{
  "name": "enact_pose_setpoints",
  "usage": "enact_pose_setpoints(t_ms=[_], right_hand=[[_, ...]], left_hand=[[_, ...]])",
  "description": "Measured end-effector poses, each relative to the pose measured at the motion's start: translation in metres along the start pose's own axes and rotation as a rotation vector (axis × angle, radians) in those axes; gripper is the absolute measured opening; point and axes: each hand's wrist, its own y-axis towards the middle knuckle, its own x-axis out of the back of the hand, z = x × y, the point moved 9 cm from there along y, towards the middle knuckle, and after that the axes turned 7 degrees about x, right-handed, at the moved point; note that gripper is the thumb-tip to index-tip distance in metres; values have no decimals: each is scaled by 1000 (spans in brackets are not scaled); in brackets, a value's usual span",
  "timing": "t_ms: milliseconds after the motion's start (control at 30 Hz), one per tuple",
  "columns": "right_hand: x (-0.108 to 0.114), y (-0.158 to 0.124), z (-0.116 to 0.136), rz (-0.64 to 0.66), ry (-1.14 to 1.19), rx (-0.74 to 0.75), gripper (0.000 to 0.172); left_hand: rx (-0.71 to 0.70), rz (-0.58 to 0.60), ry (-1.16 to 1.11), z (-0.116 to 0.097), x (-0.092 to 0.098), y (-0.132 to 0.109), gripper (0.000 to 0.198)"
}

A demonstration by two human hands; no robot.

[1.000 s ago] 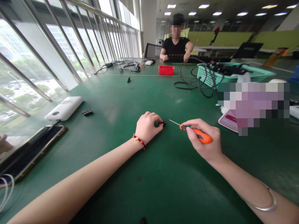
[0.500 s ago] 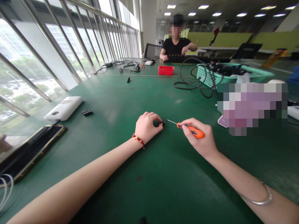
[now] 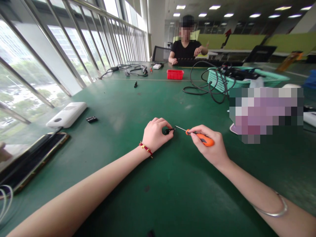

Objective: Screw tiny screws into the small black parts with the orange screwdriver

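On the green table, my left hand is curled and pinches a small black part against the surface. My right hand grips an orange-handled screwdriver. Its thin metal shaft points left, and the tip sits right at the black part. A red bead bracelet is on my left wrist and a silver bangle on my right forearm.
A white power bank, a small black piece and a phone lie at the left. A red bin, a teal basket with black cables and a blurred patch stand farther back. A person in black sits at the far end.
My right hand has moved left with the screwdriver, bringing its tip from a gap away up to the black part. The far person has raised one hand.
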Motion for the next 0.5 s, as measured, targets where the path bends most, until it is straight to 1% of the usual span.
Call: enact_pose_setpoints(t_ms=[100, 300, 500], right_hand=[[0, 0, -1, 0, 5, -10, 10], [-1, -1, -3, 13, 24, -27, 9], [-2, 0, -4, 15, 26, -45, 12]], left_hand=[[-40, 33, -20, -4, -3, -1, 8], [-11, 92, -26, 2, -8, -4, 7], [27, 91, -11, 11, -1, -7, 9]])
